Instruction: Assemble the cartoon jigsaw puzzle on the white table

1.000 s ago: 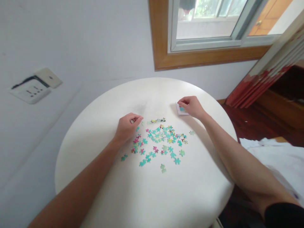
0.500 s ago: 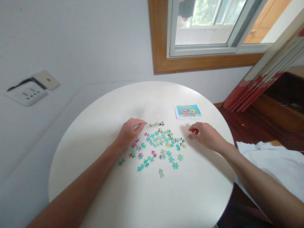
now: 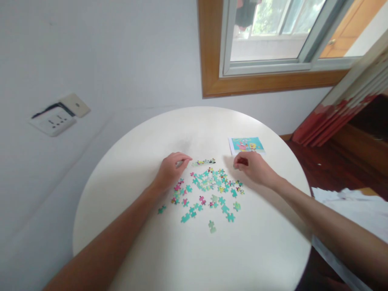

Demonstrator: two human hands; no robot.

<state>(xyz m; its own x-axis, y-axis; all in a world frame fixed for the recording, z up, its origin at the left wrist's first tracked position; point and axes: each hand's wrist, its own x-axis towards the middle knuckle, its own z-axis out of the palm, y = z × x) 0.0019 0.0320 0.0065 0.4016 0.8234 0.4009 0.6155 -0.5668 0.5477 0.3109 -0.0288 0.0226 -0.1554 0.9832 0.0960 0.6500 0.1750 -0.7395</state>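
Observation:
Loose jigsaw puzzle pieces [image 3: 209,182], mostly turquoise with some pink and yellow, lie scattered over the middle of the white table. Behind them runs a narrow strip of joined puzzle pieces [image 3: 206,161]. My left hand [image 3: 172,170] rests at the strip's left end, thumb and forefinger pinched on it. To the right of the strip, my right hand [image 3: 256,167] is just above the table with its fingers curled into a pinch. A small greenish puzzle piece [image 3: 235,167] shows partly at its fingertips; the fingers hide the rest.
A picture card [image 3: 247,144] with cartoon figures on turquoise lies at the back right, partly behind my right hand. The round white table [image 3: 136,250] stands by a wall with a socket [image 3: 56,120] and a window. White sheets [image 3: 357,210] are off to the right.
My right hand has moved left and slightly away from me, closer to the strip, and now covers the card's lower edge. My left hand stays at the strip's end. The view has shifted slightly.

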